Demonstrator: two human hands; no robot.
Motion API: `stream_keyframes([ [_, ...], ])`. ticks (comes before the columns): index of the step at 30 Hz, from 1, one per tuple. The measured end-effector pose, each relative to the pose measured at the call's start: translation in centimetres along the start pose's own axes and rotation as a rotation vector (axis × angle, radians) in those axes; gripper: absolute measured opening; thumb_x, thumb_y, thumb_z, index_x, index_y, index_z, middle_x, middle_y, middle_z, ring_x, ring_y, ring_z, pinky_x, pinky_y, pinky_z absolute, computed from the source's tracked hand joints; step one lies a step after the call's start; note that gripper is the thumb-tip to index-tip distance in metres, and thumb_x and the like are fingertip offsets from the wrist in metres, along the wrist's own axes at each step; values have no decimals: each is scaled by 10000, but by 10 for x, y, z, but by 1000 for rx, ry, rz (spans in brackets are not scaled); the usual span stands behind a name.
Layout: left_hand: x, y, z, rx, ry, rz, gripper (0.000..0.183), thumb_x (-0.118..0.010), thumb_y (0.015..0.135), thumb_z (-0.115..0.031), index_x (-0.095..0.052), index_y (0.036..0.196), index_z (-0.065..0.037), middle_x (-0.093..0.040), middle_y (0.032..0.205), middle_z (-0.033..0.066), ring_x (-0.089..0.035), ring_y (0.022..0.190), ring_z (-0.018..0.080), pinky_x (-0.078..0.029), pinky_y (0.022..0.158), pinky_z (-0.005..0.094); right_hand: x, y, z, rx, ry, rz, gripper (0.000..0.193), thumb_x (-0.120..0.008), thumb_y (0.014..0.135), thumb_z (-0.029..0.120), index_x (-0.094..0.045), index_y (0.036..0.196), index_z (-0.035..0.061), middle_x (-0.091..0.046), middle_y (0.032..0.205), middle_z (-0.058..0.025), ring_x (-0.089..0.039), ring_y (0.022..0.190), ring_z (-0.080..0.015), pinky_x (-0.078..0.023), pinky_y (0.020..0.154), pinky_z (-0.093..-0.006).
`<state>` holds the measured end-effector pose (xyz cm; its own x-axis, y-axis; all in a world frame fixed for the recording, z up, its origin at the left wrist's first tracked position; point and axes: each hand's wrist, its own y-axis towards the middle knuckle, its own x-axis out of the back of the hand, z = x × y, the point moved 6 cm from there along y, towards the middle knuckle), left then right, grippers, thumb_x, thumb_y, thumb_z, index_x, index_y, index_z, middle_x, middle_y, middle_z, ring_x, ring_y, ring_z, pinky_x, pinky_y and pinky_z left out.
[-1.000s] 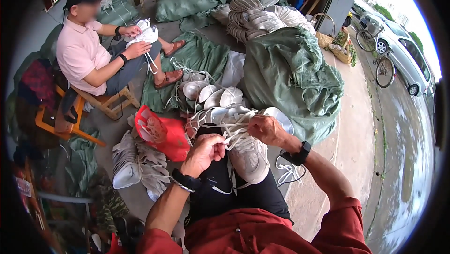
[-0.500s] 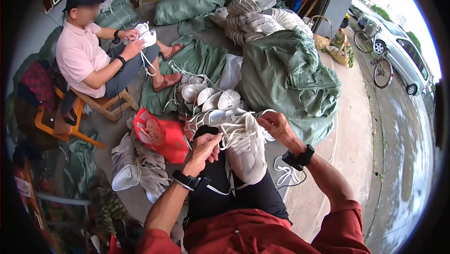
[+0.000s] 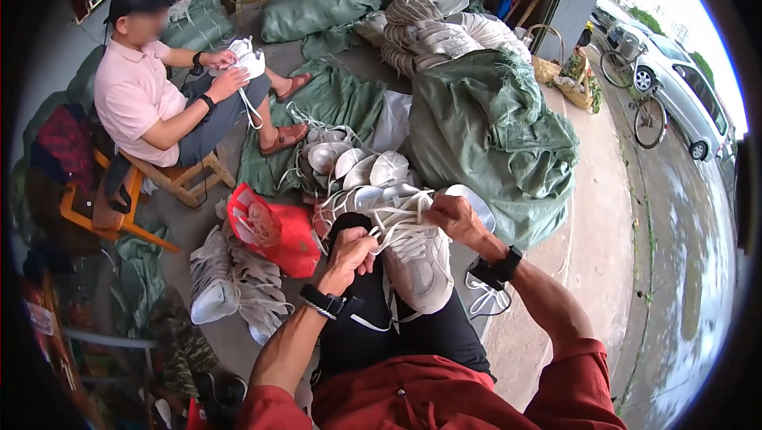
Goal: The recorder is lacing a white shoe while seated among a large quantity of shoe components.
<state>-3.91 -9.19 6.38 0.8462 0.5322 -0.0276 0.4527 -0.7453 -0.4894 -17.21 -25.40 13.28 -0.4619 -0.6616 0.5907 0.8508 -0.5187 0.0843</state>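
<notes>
A pale beige and white sneaker (image 3: 422, 275) rests across my black-trousered thighs, its toe pointing toward me. White shoelaces (image 3: 401, 228) run loosely over its tongue and eyelets. On the shoe's left side my left hand (image 3: 353, 254) is closed, thumb and finger pinching a lace. My right hand (image 3: 462, 222) is closed at the upper right of the laces, its fingertips on a lace near the shoe's opening. Just beyond lie several more pale shoes (image 3: 369, 168) in a row, some with loose laces.
A red bag (image 3: 290, 236) holding laces stands left of my knees, beside bundled shoes (image 3: 213, 271). Green sacking (image 3: 492, 136) and a shoe heap (image 3: 436, 33) lie ahead. At left a co-worker (image 3: 143, 97) sits on a wooden stool (image 3: 190, 180), holding a white shoe piece.
My right hand has moved left and slightly down, closer to the shoe's laces. My left hand has shifted slightly right and down, still pinching. A person at the back leans further into view.
</notes>
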Motion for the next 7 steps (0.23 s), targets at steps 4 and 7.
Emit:
stream_keyframes([
  [4,5,-7,1,-23,-33,20,92,-525,678,-102,-500,615,-40,-488,481,59,-474,346,153,-326,302,241,8,-10,-6,-41,41,-6,193,-608,780,180,-583,760,-11,-499,591,-63,-461,550,-134,-375,514,-299],
  [7,2,-12,1,-55,-25,44,102,-529,679,-110,-496,613,-40,-488,480,60,-474,346,159,-330,304,240,6,-16,-14,-191,154,23,189,-605,799,177,-579,743,-2,-473,580,-19,-425,558,-97,-357,505,-283],
])
